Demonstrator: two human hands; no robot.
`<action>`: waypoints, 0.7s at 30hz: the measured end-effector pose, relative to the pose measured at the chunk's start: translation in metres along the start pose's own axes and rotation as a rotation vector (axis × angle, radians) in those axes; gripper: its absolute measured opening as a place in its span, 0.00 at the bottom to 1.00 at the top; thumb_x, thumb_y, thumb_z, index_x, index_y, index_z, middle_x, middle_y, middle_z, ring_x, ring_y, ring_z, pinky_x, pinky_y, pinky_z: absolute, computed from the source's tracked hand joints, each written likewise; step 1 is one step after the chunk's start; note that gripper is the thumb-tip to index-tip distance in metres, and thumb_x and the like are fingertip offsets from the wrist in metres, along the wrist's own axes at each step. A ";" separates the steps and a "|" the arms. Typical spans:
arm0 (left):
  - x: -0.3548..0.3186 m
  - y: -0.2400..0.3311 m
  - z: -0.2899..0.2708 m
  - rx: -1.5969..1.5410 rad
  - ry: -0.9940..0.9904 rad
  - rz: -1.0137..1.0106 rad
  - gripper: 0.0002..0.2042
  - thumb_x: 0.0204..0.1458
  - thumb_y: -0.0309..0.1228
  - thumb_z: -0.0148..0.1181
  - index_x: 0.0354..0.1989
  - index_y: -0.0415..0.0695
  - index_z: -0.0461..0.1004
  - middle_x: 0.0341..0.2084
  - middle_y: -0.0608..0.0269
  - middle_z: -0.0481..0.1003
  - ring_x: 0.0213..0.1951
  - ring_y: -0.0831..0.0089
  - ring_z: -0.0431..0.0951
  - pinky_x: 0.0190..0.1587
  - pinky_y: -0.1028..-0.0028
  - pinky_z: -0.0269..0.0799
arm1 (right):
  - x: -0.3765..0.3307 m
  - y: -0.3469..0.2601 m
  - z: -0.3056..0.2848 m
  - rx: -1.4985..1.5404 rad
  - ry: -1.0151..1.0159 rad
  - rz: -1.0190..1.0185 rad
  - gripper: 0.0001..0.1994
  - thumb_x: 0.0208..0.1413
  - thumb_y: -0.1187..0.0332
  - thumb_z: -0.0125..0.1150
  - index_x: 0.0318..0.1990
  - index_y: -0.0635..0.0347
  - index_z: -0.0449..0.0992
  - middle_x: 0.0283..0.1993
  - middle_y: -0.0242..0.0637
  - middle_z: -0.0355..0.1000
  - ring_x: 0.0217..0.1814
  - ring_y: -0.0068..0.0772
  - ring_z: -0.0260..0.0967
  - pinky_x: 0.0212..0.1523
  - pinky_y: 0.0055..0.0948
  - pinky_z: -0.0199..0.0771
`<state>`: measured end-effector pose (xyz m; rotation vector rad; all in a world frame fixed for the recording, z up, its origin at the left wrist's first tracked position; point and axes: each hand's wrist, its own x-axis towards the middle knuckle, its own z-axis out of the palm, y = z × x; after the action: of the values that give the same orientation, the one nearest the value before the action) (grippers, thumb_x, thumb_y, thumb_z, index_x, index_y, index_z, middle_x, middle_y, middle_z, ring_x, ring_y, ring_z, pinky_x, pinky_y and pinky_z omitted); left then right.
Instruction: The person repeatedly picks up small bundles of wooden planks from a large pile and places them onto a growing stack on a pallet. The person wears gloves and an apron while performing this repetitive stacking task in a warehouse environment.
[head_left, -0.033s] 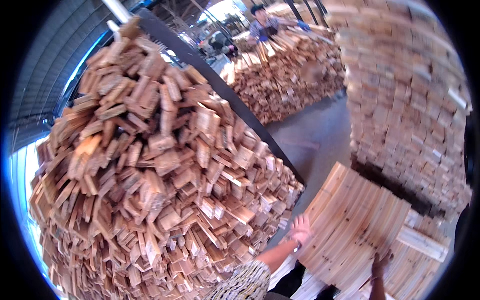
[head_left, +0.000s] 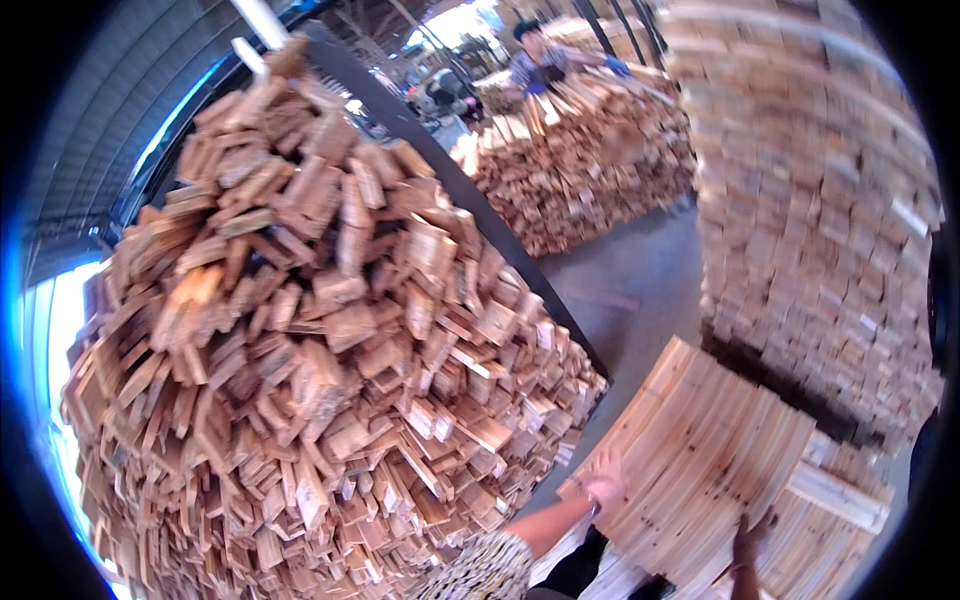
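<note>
A row of long, narrow wooden slats (head_left: 700, 450), laid side by side, forms a pale, knotty panel at the lower right. My left hand (head_left: 604, 481) rests on its left part, with the fingers stretched out flat. At the panel's right edge is my right hand (head_left: 750, 540), in shadow, fingers apart and touching or very close to the wood. Beyond that edge lie more slats (head_left: 815, 540) at a lower level, with a pale board (head_left: 838, 495) across them.
A tall heap of loose wood pieces (head_left: 330, 400) fills the left, beside a dark slanting post (head_left: 470, 200). On the right rises a high stack of wood blocks (head_left: 810, 200). Grey floor (head_left: 640, 260) runs between them. Farther back, a person (head_left: 540, 60) stands behind another wood pile (head_left: 590, 170).
My left hand has shifted from the panel's left edge farther over the slats. My right hand stays by the right edge. The whole view has shifted slightly.
</note>
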<state>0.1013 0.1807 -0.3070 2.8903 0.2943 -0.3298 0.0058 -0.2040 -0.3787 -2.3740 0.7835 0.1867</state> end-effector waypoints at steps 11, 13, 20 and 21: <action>-0.253 -0.016 -0.120 -0.728 -0.390 0.239 0.21 0.57 0.37 0.56 0.55 0.36 0.72 0.50 0.45 0.74 0.54 0.47 0.73 0.57 0.59 0.70 | -0.152 -0.261 -0.115 -0.178 -0.670 -0.939 0.48 0.52 0.42 0.66 0.71 0.67 0.53 0.73 0.64 0.49 0.75 0.64 0.48 0.71 0.47 0.57; -0.235 -0.021 -0.137 -0.710 -0.293 0.328 0.20 0.57 0.36 0.56 0.54 0.36 0.72 0.51 0.44 0.74 0.54 0.48 0.72 0.57 0.59 0.69 | -0.156 -0.389 -0.185 -0.104 -0.459 -1.201 0.49 0.47 0.50 0.73 0.70 0.67 0.51 0.71 0.63 0.49 0.71 0.64 0.54 0.66 0.47 0.64; -0.201 -0.089 -0.193 -0.919 -0.292 0.195 0.33 0.63 0.49 0.53 0.68 0.35 0.59 0.64 0.42 0.66 0.66 0.54 0.65 0.66 0.66 0.62 | -0.291 -0.762 -0.322 0.114 0.540 -1.971 0.42 0.51 0.57 0.71 0.70 0.57 0.56 0.71 0.57 0.52 0.72 0.57 0.54 0.70 0.48 0.61; -0.195 -0.088 -0.220 -0.891 -0.281 0.214 0.34 0.63 0.49 0.54 0.68 0.35 0.58 0.64 0.42 0.66 0.66 0.55 0.65 0.66 0.66 0.61 | -0.307 -0.802 -0.339 -0.044 0.601 -1.929 0.43 0.51 0.58 0.71 0.72 0.54 0.54 0.73 0.55 0.48 0.75 0.55 0.49 0.74 0.48 0.55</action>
<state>-0.0605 0.2831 -0.0674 1.9479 0.0498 -0.4228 0.2004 0.2468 0.4034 -2.1533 -1.4293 -1.2648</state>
